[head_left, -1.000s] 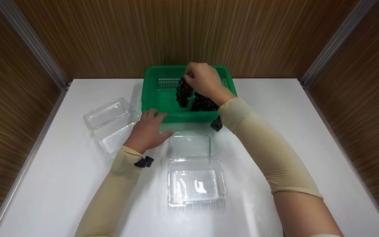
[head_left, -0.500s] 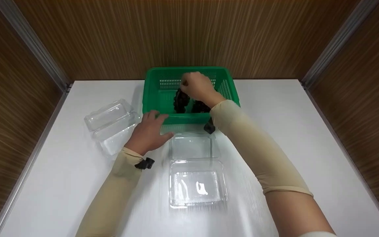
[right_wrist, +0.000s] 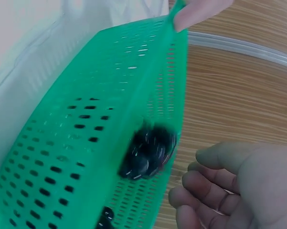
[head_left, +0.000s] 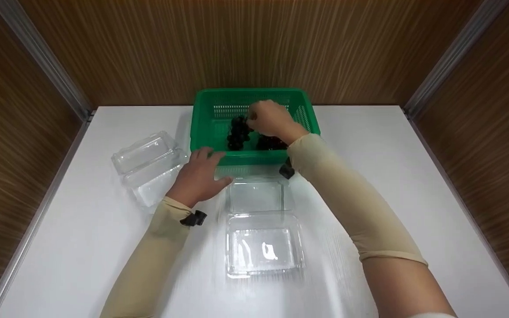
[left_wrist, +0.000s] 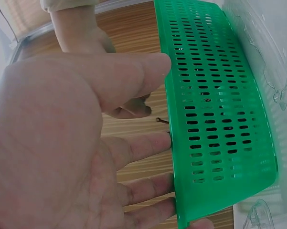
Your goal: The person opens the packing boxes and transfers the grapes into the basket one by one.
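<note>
A green plastic basket at the back of the white table holds two dark grape bunches. One bunch lies left of my right hand, and the other bunch sits partly under that hand. In the right wrist view the right hand has loosely bent fingers with nothing between them, apart from the near bunch. A bit of stem shows just off its fingertips in the left wrist view. My left hand is spread, its fingertips touching the basket's front left rim.
An unfolded clear plastic clamshell box lies in front of the basket. Another clear clamshell lies unfolded at the left, beside the left hand. Wood-grain panels stand behind and at both sides of the table.
My right hand lowered a grape bunch into the basket's left part, let go of it and drew slightly right. My left hand stayed at the rim.
</note>
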`<state>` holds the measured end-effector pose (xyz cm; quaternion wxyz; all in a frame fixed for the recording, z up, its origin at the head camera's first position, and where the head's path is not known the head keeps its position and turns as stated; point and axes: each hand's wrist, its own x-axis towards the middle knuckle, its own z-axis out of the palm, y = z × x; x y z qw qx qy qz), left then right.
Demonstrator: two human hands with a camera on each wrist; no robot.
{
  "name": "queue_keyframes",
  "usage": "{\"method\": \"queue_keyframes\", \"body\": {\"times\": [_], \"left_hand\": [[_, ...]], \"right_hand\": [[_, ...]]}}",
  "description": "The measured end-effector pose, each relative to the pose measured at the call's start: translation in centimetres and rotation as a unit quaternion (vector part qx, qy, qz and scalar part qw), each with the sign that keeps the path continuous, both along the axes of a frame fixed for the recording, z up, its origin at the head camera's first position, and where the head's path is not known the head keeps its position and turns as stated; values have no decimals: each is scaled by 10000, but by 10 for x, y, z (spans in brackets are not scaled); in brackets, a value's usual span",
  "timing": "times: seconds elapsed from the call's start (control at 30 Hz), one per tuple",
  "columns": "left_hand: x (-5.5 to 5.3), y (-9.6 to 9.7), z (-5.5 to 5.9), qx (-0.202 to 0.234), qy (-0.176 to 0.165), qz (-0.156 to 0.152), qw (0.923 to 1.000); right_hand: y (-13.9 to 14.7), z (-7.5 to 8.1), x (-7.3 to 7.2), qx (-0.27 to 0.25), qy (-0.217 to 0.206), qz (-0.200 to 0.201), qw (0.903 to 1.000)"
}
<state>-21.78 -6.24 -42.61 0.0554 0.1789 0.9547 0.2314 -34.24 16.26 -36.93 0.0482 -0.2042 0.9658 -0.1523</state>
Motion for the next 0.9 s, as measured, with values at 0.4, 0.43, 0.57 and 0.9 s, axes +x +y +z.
{"method": "queue_keyframes", "body": {"times": [0.4,0.43,0.57,0.9], "left_hand": [[-7,-5,1,172,43,121,9998],[-8,-5,1,219,76,132,9996],[-9,-7,0,403,188,182,9988],[-7,-12,3,701,463,384,9957]], "right_hand": [[23,12,32,-716,504,289,9957],[25,12,36,-793,586,325,9946],[34,8,52,-1066,792,411,9903],[46,-4,80,-1556,1336,450,9777]]}}
